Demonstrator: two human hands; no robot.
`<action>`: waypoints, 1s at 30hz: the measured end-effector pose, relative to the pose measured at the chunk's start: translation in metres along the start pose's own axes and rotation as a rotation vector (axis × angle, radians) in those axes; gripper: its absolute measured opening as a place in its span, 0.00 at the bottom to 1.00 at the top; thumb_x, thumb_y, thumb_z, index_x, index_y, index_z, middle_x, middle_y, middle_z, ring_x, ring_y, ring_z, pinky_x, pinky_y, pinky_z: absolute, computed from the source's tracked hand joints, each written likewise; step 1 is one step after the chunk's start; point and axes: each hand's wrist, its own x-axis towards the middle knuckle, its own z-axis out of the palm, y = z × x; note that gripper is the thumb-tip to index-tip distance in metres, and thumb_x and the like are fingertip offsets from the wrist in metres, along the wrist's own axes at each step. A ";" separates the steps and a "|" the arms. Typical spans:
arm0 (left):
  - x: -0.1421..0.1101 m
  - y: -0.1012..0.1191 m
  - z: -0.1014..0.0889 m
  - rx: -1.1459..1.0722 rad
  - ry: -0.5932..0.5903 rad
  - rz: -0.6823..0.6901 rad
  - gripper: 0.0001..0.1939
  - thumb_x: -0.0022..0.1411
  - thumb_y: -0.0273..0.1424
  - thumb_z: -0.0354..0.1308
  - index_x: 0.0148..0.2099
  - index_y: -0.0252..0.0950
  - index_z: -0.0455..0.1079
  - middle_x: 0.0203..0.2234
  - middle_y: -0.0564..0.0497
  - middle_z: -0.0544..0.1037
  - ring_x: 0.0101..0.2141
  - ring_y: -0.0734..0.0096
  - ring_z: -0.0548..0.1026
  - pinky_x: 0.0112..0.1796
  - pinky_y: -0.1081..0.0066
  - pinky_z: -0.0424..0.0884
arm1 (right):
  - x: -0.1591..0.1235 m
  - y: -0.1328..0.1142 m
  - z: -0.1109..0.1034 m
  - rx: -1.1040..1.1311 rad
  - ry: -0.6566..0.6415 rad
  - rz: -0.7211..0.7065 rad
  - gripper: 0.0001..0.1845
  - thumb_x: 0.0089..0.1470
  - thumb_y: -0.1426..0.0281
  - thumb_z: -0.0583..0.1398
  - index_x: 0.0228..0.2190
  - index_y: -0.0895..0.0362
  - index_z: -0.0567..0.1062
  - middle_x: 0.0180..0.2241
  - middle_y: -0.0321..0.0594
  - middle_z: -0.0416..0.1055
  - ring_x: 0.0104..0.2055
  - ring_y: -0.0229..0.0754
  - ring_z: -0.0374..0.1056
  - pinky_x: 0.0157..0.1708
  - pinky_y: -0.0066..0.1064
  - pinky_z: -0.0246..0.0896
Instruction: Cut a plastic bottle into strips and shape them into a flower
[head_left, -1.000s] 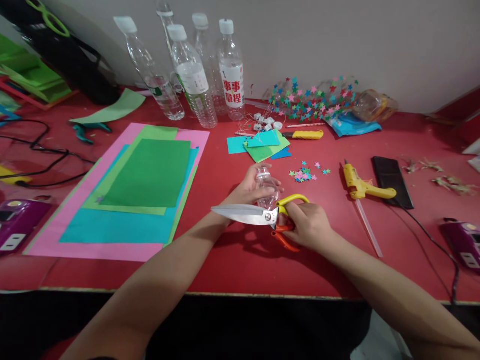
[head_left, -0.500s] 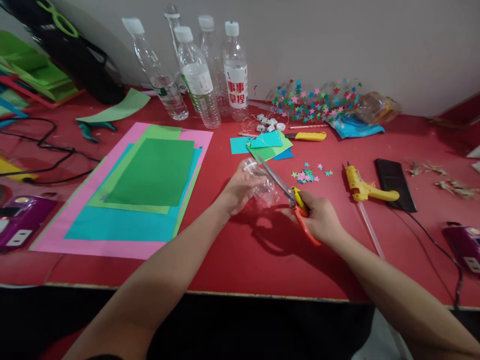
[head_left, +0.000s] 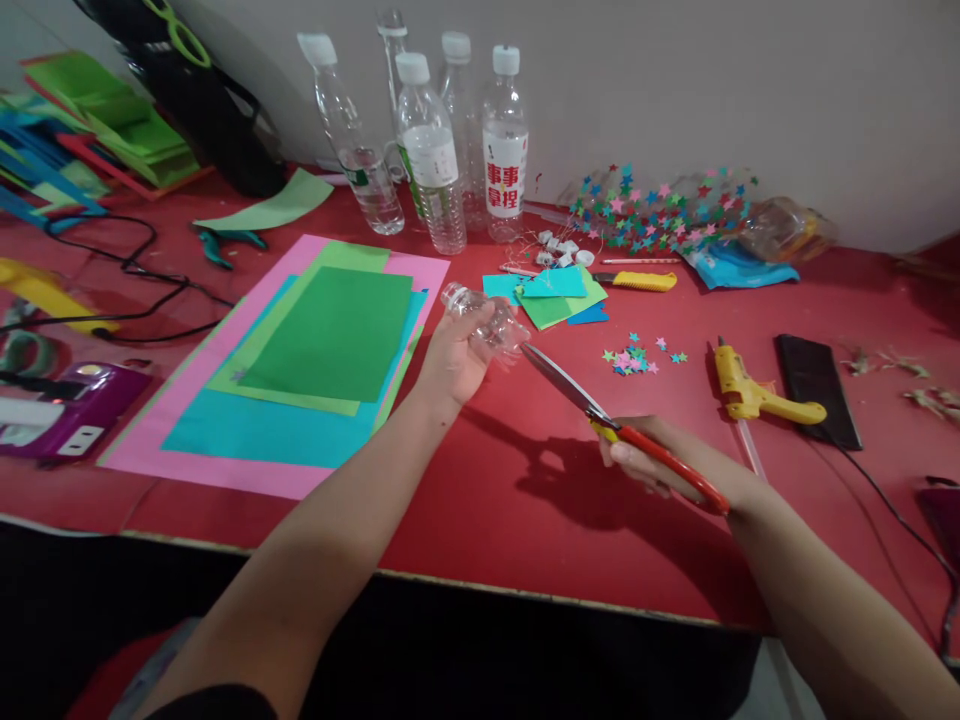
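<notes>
My left hand (head_left: 459, 352) is closed around a clear cut-off bottle top (head_left: 495, 325), its threaded neck pointing up and left. In my right hand (head_left: 651, 462) is a pair of scissors (head_left: 574, 388) with red and yellow handles. The blades point up and left and look closed, their tip close by the bottle top's cut edge; whether they touch it I cannot tell. Some of my right fingers are hidden behind the handle. Small coloured stars (head_left: 634, 360) and several paper pieces (head_left: 555, 285) lie just beyond my hands.
Stacked coloured paper (head_left: 322, 335) lies left. Several upright bottles (head_left: 504, 150) stand by the wall, with a star-covered bottle (head_left: 660, 210) on its side. A yellow utility knife (head_left: 637, 281), glue gun (head_left: 750, 385) and phone (head_left: 817, 390) are to the right. Cables (head_left: 172, 280) cross the left side.
The scissors have come away from across the bottle top, and my right hand has turned and drawn back right. My left hand has tipped the bottle top neck-left. The view has shifted left.
</notes>
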 end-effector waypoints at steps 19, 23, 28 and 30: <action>-0.010 -0.003 0.008 0.041 -0.082 0.041 0.10 0.53 0.26 0.65 0.36 0.38 0.66 0.34 0.51 0.80 0.48 0.61 0.77 0.47 0.63 0.72 | 0.003 -0.003 0.017 0.239 -0.048 0.000 0.30 0.55 0.41 0.53 0.31 0.58 0.67 0.18 0.26 0.56 0.16 0.27 0.54 0.17 0.23 0.52; -0.011 -0.003 0.010 0.078 -0.045 0.037 0.10 0.53 0.27 0.64 0.36 0.39 0.66 0.34 0.52 0.80 0.48 0.60 0.77 0.47 0.63 0.73 | 0.003 -0.006 0.018 0.260 -0.046 0.020 0.31 0.54 0.41 0.53 0.30 0.58 0.67 0.17 0.26 0.55 0.16 0.28 0.54 0.16 0.23 0.51; -0.010 -0.004 0.008 0.064 -0.059 0.044 0.12 0.52 0.28 0.66 0.37 0.39 0.66 0.35 0.52 0.80 0.50 0.60 0.76 0.47 0.63 0.73 | 0.004 -0.007 0.019 0.270 -0.038 0.009 0.31 0.55 0.40 0.52 0.30 0.58 0.68 0.17 0.26 0.56 0.15 0.28 0.54 0.17 0.23 0.52; -0.010 -0.004 0.007 0.063 -0.064 0.048 0.13 0.52 0.29 0.66 0.38 0.40 0.66 0.36 0.52 0.80 0.50 0.60 0.76 0.47 0.63 0.73 | 0.004 -0.006 0.019 0.270 -0.042 0.013 0.31 0.55 0.40 0.52 0.30 0.58 0.67 0.17 0.26 0.56 0.15 0.27 0.54 0.17 0.23 0.52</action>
